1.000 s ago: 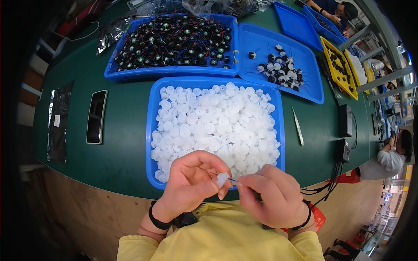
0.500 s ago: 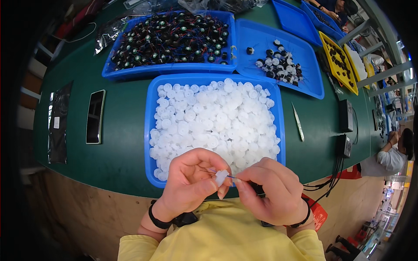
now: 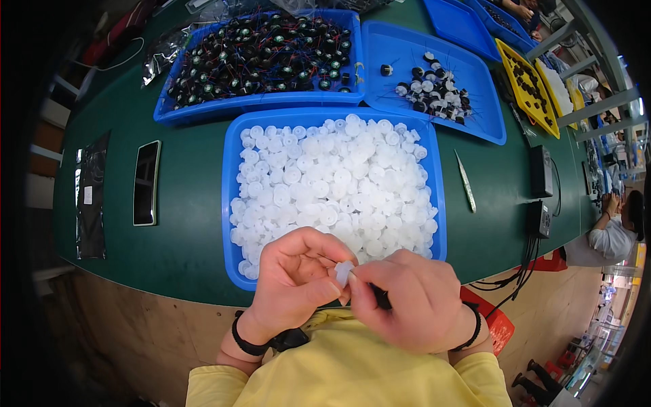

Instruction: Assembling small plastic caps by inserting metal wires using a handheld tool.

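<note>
A big green table (image 3: 186, 234) holds everything here. A blue tub (image 3: 229, 193) full of white caps is nearest the body. Behind it, to the left, another blue tub (image 3: 271, 103) is heaped with dark round parts and thin wires. To the right of that one, a flat blue tray (image 3: 485, 102) has a small pile of black and white parts. The left hand (image 3: 291, 275) and right hand (image 3: 417, 298) meet over the near edge of the cap tub. The left thumb and finger pinch one white cap (image 3: 343, 272). The right thumb and finger are pressed together at its right side, but I can't tell what, if anything, is between them. A soft, firm left pinch should stop the cap tipping. Small, slow, straight moves with the right fingertips seem best, since a hard tug could make it slip.
</note>
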`<action>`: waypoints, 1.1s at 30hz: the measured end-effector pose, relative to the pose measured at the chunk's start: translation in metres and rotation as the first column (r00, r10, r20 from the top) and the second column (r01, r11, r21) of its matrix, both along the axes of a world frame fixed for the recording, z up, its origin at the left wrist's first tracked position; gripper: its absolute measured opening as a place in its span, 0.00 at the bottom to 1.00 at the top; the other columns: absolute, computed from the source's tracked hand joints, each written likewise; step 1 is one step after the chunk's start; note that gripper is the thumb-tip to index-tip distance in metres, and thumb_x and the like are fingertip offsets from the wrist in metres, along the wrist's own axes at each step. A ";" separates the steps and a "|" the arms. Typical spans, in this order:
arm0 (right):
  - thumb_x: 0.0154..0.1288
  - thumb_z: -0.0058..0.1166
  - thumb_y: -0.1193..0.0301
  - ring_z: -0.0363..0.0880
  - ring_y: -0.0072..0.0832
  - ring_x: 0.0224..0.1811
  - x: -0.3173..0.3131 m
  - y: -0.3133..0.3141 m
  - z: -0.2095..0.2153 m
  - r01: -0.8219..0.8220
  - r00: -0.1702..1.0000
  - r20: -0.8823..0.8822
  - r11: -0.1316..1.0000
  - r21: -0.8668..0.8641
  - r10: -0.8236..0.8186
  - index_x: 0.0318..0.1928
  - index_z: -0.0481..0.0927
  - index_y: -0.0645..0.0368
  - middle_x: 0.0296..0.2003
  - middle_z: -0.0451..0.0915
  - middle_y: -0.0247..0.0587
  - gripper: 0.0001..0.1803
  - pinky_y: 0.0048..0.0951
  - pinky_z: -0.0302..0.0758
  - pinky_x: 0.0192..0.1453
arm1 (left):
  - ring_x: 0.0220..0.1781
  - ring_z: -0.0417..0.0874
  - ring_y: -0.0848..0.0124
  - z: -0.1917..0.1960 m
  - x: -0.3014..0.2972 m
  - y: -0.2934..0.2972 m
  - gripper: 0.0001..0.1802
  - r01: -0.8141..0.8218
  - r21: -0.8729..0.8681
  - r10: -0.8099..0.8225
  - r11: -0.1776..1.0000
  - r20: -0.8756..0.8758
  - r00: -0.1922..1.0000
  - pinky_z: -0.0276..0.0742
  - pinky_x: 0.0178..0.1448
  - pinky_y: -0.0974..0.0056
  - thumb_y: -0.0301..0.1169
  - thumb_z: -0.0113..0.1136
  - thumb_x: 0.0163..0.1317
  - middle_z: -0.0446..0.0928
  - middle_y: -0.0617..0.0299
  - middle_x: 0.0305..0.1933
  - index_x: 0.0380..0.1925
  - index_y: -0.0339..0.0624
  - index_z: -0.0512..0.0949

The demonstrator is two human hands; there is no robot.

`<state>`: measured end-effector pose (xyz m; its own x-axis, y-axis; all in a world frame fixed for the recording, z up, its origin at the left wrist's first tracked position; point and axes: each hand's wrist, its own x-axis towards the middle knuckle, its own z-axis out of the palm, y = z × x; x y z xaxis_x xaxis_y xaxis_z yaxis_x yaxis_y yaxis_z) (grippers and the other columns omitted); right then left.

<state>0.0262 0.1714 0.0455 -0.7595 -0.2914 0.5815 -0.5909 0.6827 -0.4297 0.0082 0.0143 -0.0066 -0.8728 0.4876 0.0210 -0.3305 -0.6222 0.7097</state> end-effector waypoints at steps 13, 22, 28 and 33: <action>0.46 0.57 0.79 0.68 0.22 0.14 0.000 0.001 -0.003 -0.014 0.998 0.064 0.988 -0.154 0.024 0.31 0.74 0.63 0.17 0.69 0.32 0.09 0.22 0.64 0.14 | 0.32 0.78 0.69 -0.001 -0.003 0.000 0.17 0.092 0.247 -0.129 0.965 0.137 0.982 0.73 0.32 0.67 0.31 0.59 0.58 0.75 0.51 0.38 0.41 0.29 0.68; 0.46 0.57 0.80 0.66 0.24 0.12 0.003 -0.003 -0.002 0.040 0.999 0.012 0.998 -0.050 -0.040 0.30 0.74 0.65 0.16 0.68 0.34 0.08 0.22 0.62 0.13 | 0.31 0.78 0.71 0.002 -0.003 0.002 0.12 0.023 0.123 -0.034 0.992 0.090 0.995 0.75 0.33 0.68 0.23 0.57 0.56 0.75 0.51 0.36 0.39 0.28 0.70; 0.46 0.55 0.81 0.70 0.27 0.16 -0.002 0.003 0.002 -0.042 0.982 0.182 0.998 -0.046 0.050 0.31 0.74 0.65 0.18 0.69 0.38 0.08 0.24 0.66 0.15 | 0.30 0.78 0.72 0.005 -0.003 0.001 0.12 -0.035 0.048 0.030 0.998 0.111 0.993 0.76 0.32 0.71 0.20 0.58 0.53 0.76 0.51 0.33 0.38 0.26 0.71; 0.44 0.56 0.81 0.73 0.31 0.19 -0.001 0.011 0.011 -0.028 0.942 0.319 0.973 -0.227 0.102 0.32 0.74 0.66 0.22 0.72 0.40 0.11 0.26 0.69 0.19 | 0.32 0.79 0.71 0.003 -0.006 0.001 0.14 0.004 0.172 -0.033 0.985 0.166 0.986 0.76 0.33 0.71 0.19 0.60 0.51 0.76 0.53 0.32 0.38 0.26 0.71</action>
<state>0.0253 0.1822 0.0563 -0.9016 -0.2418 0.3586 -0.4324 0.5162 -0.7393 0.0025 0.0152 -0.0032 -0.8620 0.5052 -0.0406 -0.4480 -0.7219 0.5274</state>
